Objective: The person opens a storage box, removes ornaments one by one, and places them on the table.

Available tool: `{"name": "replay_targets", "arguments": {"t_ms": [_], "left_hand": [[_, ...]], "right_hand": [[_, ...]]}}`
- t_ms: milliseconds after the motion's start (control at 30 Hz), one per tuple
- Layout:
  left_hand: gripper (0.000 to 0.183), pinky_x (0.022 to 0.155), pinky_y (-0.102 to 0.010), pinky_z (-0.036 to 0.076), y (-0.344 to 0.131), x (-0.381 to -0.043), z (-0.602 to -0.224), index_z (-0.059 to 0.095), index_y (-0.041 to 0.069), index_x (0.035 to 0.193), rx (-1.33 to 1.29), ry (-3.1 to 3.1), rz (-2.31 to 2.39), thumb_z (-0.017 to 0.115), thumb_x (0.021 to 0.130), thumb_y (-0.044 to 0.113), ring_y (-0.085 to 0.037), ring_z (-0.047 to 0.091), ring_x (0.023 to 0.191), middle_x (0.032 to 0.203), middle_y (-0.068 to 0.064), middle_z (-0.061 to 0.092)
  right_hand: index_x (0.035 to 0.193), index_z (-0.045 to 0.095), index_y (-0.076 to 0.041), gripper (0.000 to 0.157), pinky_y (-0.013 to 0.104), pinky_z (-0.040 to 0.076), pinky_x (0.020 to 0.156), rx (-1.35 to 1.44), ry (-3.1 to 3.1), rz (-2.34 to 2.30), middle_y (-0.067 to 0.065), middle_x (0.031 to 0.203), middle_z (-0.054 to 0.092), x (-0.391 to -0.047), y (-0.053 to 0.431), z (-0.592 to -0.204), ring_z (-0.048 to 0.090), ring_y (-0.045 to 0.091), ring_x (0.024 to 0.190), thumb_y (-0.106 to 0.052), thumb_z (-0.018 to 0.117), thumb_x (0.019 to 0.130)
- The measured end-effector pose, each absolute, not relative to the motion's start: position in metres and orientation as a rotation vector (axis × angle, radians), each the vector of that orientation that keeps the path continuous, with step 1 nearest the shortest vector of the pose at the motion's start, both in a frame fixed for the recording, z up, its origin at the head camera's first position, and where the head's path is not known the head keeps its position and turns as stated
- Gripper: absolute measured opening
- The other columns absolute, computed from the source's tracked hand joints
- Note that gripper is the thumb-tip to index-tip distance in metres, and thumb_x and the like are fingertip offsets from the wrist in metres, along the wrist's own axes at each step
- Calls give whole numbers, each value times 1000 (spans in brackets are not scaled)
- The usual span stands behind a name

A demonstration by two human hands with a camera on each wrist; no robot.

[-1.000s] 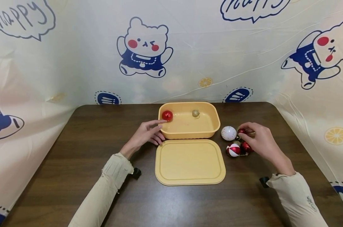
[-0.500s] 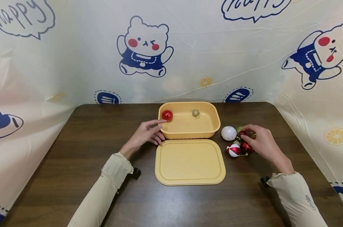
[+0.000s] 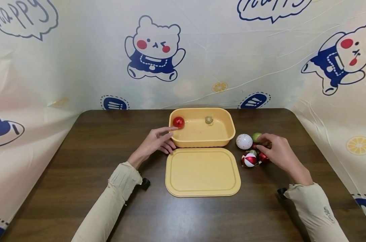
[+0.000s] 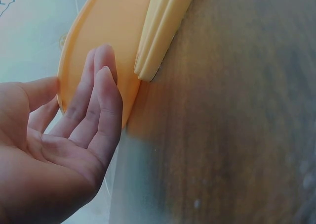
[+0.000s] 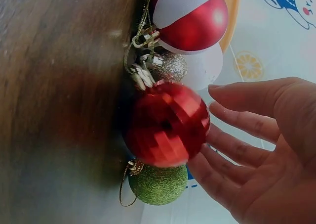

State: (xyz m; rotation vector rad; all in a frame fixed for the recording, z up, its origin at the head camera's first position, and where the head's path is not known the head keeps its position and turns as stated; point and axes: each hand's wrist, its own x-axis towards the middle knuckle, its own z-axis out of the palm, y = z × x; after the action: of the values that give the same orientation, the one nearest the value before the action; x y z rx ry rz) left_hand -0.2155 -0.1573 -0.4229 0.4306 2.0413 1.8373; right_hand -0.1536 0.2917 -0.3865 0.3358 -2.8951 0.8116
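Observation:
My left hand (image 3: 155,143) is at the left side of a yellow plastic box (image 3: 201,144), fingers fairly straight and one fingertip over its rim. Inside the box are a red bauble (image 3: 178,122) and a small gold bauble (image 3: 209,120). Beyond its right side my right hand (image 3: 277,148) reaches over a cluster of baubles, thumb and fingers apart in the right wrist view. A faceted red bauble (image 5: 168,125) partly hides those fingertips. Around it are a glittery green bauble (image 5: 159,183), a red-and-white one (image 3: 249,160), a speckled white one (image 3: 244,142) and a glittery gold one (image 5: 170,66).
The yellow lid (image 3: 203,173) lies flat on the dark wooden table (image 3: 110,134), right in front of the box. Gold hanging loops (image 5: 129,184) trail from the baubles. A printed cloth (image 3: 207,50) stands behind the table's far edge.
A small dark red bauble at my right fingertips has dropped slightly lower, and more of the green bauble shows behind it. The left hand and the box hold still.

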Motion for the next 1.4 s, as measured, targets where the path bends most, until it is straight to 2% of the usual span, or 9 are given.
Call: {"name": "replay_targets", "arguments": {"t_ms": [467, 733, 1167, 1400], "left_hand": [[43, 61, -46, 61, -156, -216, -424, 51, 9, 146, 430, 2036, 1830, 49, 107, 26, -35, 71, 67, 90, -32, 69], [45, 62, -46, 61, -157, -216, -425, 51, 9, 146, 425, 2030, 1824, 51, 106, 29, -36, 71, 68, 90, -32, 69], [44, 62, -46, 61, -159, -214, -421, 52, 10, 145, 415, 2030, 1837, 51, 106, 29, -36, 71, 68, 90, -32, 69], [43, 61, -45, 61, -158, -214, -422, 51, 10, 146, 420, 2024, 1841, 50, 106, 27, -35, 71, 67, 89, -32, 69]], "right_hand": [[108, 67, 4, 24, 56, 57, 80, 322, -2921, 753, 22, 99, 70, -150, 288, -380, 65, 34, 87, -5, 76, 87], [106, 68, 4, 22, 55, 57, 76, 362, -2844, 698, 20, 95, 70, -148, 284, -377, 65, 33, 86, -3, 75, 87], [113, 67, 2, 23, 55, 56, 83, 388, -2835, 758, 22, 107, 67, -158, 254, -359, 62, 35, 96, -6, 70, 92], [113, 67, 2, 22, 52, 56, 83, 462, -2787, 825, 20, 107, 67, -173, 229, -355, 63, 33, 94, -7, 69, 93]]}}
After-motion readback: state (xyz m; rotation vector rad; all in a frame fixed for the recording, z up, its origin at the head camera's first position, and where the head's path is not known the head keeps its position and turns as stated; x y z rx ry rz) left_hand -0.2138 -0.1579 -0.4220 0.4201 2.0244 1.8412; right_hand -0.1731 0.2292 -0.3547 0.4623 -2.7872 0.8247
